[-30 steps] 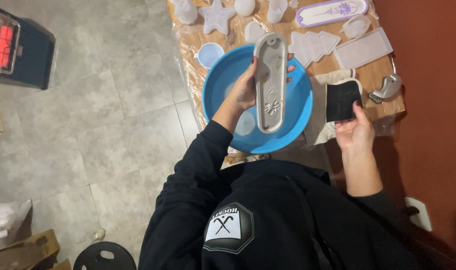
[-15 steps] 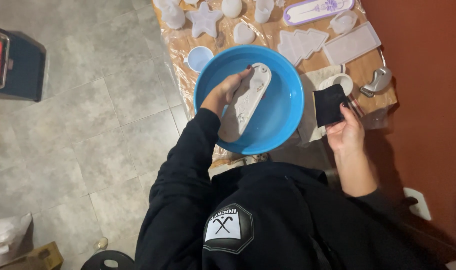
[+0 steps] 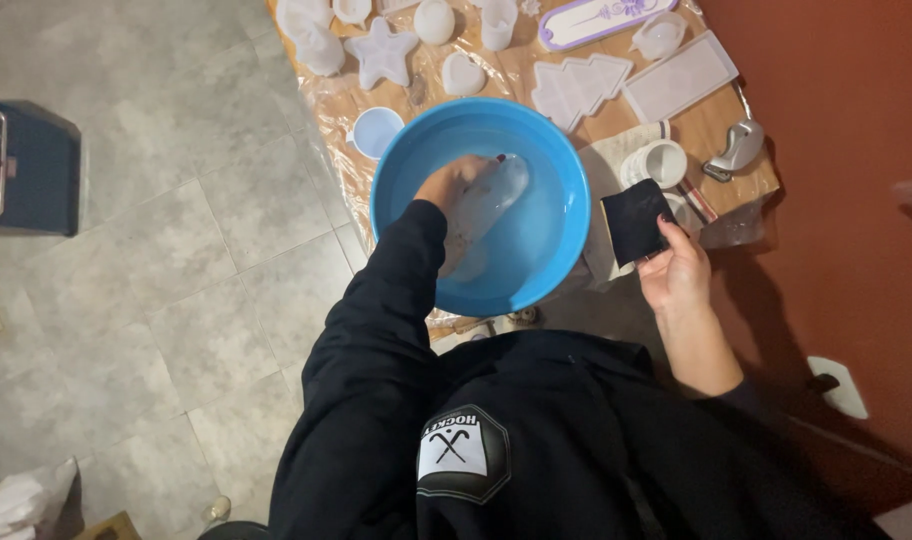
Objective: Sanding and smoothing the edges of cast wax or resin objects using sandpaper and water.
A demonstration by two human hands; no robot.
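Lowered into basin (image 3: 561,235) – left hand (image 3: 454,182) grasping mould (image 3: 484,205); right hand (image 3: 676,272) pinching black pad (image 3: 634,220).

Single head-mounted view, looking steeply down over the wearer's chest and dark sleeves toward the floor. The table (image 3: 721,125) lies along the upper edge of the frame, its near edge toward the wearer and its far edge cut off. The blue basin (image 3: 556,225) sits mid-frame at arm's reach. No second view is available.
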